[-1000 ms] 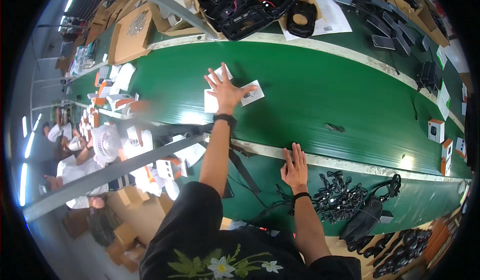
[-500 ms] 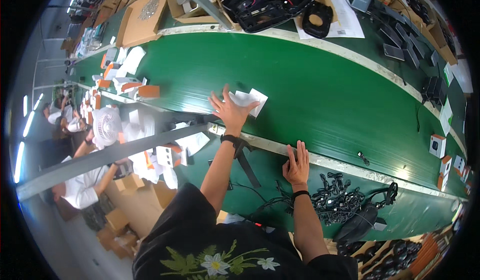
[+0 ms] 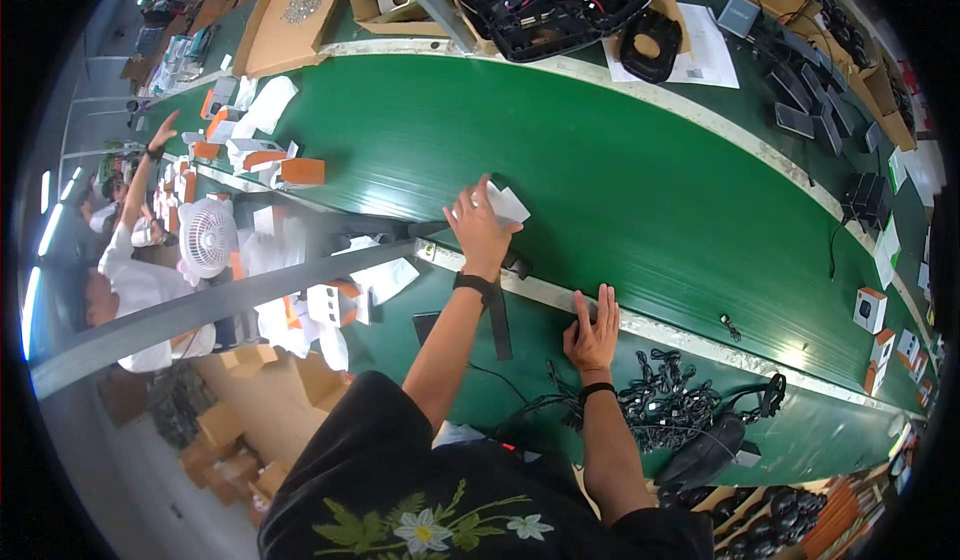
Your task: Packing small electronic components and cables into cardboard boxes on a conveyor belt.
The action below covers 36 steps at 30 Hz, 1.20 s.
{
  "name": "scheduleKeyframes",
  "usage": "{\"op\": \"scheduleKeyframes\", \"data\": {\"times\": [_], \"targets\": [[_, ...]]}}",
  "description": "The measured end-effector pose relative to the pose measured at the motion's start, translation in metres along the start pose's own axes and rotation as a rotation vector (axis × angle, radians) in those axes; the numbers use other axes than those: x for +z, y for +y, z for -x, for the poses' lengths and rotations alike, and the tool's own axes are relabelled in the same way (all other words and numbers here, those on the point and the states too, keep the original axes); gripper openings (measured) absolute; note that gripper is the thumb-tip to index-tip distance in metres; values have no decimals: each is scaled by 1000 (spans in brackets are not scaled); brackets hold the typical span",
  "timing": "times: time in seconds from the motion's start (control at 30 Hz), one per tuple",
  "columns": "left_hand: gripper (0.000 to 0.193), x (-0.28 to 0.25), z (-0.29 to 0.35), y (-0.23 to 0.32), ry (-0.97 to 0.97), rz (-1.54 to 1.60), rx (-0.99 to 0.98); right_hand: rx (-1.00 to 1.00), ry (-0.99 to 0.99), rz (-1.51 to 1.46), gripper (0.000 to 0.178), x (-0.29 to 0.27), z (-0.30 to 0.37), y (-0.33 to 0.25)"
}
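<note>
My left hand (image 3: 482,228) is over the green conveyor belt, its fingers and thumb around a small white box (image 3: 510,206). The hand hides part of the box. My right hand (image 3: 595,336) lies on the pale near rail of the belt, fingers stretched out, holding nothing. A black cable with a small plug (image 3: 731,328) sits on the belt to its right. Below that hand, a tangle of black cables (image 3: 670,395) is heaped on the green bench.
Orange-and-white boxes (image 3: 300,171) stand on the belt at left, others (image 3: 870,309) at far right. A grey metal bar (image 3: 230,295) crosses the left side. Beyond the belt is a carton of black plastic housings (image 3: 550,10). A person (image 3: 140,270) works near a white fan (image 3: 208,238).
My left hand has shifted right, its spread fingers drawing in around the white box. My right hand stays on the rail. At left, the other person's arm now reaches out over the belt.
</note>
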<state>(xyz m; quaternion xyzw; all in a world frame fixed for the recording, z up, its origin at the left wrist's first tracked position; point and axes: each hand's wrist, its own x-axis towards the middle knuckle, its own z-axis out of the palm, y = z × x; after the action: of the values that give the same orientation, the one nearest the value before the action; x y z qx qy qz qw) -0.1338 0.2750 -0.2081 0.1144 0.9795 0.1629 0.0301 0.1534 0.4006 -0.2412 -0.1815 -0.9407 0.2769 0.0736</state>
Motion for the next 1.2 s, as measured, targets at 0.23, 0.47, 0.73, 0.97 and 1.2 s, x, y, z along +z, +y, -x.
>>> {"op": "scheduleKeyframes", "data": {"times": [0.23, 0.47, 0.73, 0.97, 1.2], "targets": [[113, -21, -21, -5, -185, -234, -198, -79, 71, -105, 79, -2, -5, -3], [62, -4, 12, 3, -95, -74, -48, -62, 37, 12, 73, -5, 4, -14], [43, 9, 23, 1, -125, -158, 167, -108, 75, 27, 71, -4, 0, -16], [40, 17, 36, 16, -41, -19, 173, -134, 140, 33, 69, -2, 5, -11], [38, 3, 57, 22, -45, 46, 376, -165, 127, 64, 67, 1, 10, -11]]}}
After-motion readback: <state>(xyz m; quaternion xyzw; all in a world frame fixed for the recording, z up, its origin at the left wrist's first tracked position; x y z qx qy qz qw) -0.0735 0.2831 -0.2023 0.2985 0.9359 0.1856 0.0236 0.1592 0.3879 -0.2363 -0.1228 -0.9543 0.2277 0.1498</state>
